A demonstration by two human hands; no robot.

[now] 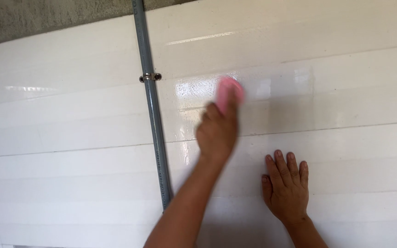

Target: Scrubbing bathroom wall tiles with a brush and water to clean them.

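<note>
My left hand is raised against a white tiled wall and grips a pink sponge, which is pressed to the tiles. Hand and sponge are blurred by motion. The tiles around the sponge look wet and shiny, with a soapy patch just to its left. My right hand lies flat on the wall lower right, fingers together and pointing up, holding nothing.
A grey vertical pipe runs down the wall just left of my left hand, fixed by a metal clamp. Bare rough concrete shows above the tiles at the top left.
</note>
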